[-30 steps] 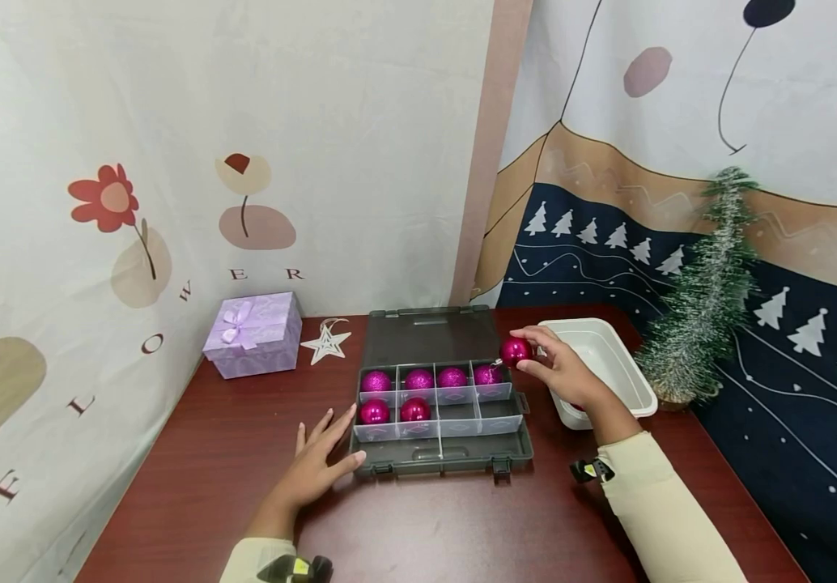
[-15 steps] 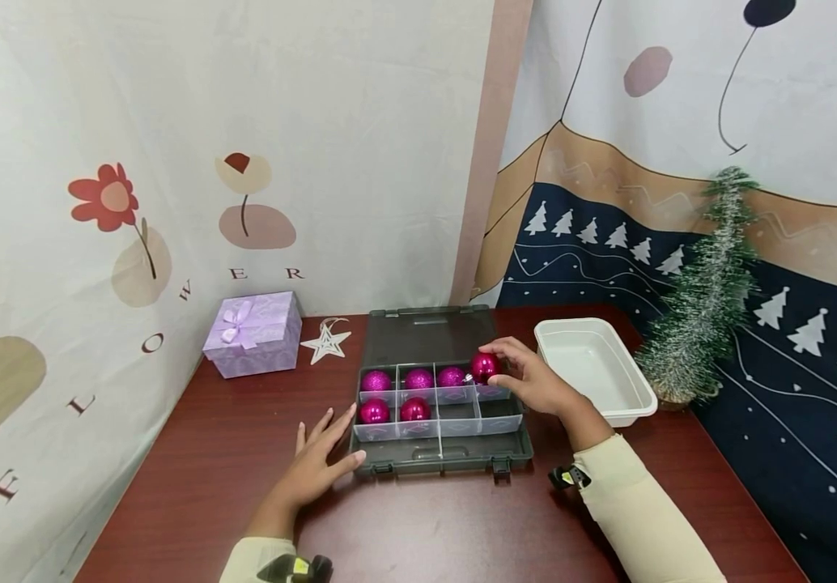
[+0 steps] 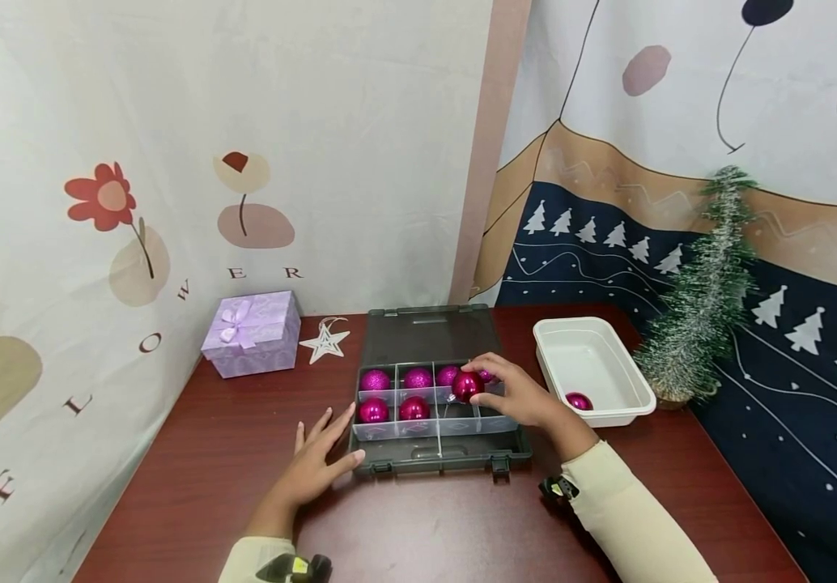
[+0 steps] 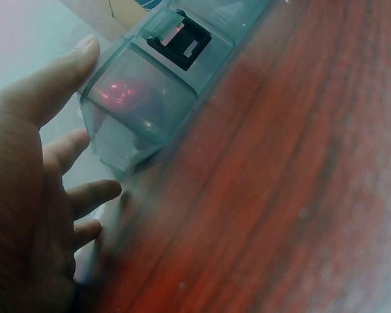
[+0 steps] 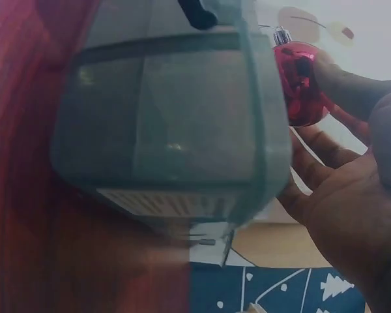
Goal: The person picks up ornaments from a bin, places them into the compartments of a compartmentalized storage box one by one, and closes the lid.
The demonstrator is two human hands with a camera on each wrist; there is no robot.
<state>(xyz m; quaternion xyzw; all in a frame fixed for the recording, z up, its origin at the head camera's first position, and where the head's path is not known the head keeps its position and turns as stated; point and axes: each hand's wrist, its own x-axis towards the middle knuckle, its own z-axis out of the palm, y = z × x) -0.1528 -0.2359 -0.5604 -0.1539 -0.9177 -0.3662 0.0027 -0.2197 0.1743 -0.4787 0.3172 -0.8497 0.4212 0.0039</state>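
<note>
Currently, your right hand point(image 3: 516, 393) pinches a shiny magenta ball point(image 3: 467, 387) over the divided case point(image 3: 480, 448); your left hand point(image 3: 316, 461), fingers spread apart, touches the case's left side.

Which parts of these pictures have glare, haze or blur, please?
Head view: mostly clear, with pale sheen on the near part of the table; left wrist view: hazy, with bright highlights on a pink ball seen through the box; right wrist view: dim, with the box's edges soft.
</note>
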